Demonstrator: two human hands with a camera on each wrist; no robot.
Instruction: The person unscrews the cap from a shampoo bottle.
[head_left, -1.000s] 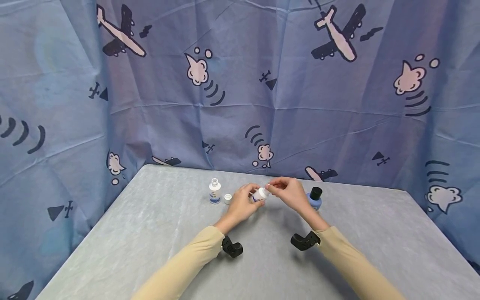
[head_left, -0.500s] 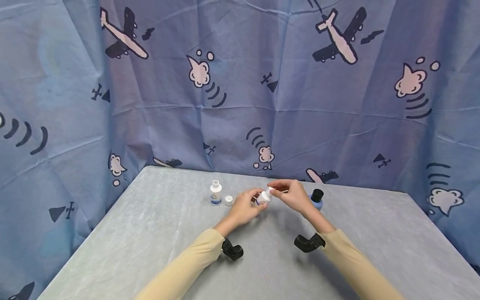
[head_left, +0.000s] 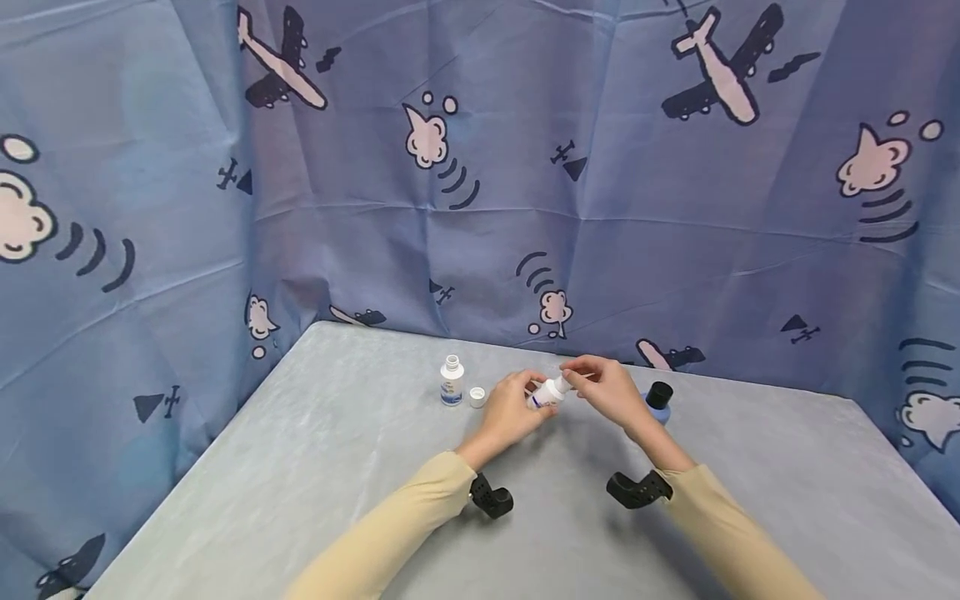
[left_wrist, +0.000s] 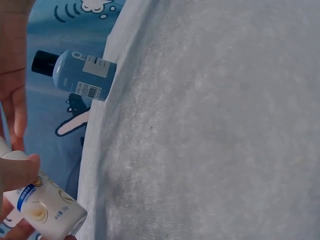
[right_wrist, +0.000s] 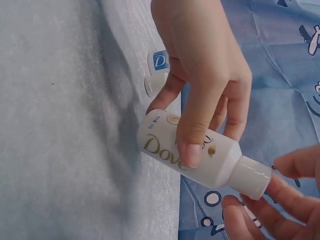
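Observation:
My left hand [head_left: 512,410] grips a small white Dove bottle [right_wrist: 161,142], thumb across its front and fingers behind. The bottle is held above the table, tilted with its top toward my right hand [head_left: 609,392]. My right thumb and fingertips pinch the white cap [right_wrist: 250,177], which sits on the bottle's neck in the right wrist view. To the left, a second white bottle [head_left: 452,387] stands upright with its neck uncovered. A loose white cap [head_left: 477,397] lies beside it, near my left hand.
A blue bottle with a black cap [left_wrist: 82,73] stands behind my right wrist, partly hidden in the head view. The grey cloth-covered table [head_left: 300,467] ends at the back against a blue curtain [head_left: 480,183] with airplane prints.
The head view has turned slightly left, so the scene sits further right. Both hands stay on the bottle and its cap; the right fingertips have moved slightly outward from the left hand.

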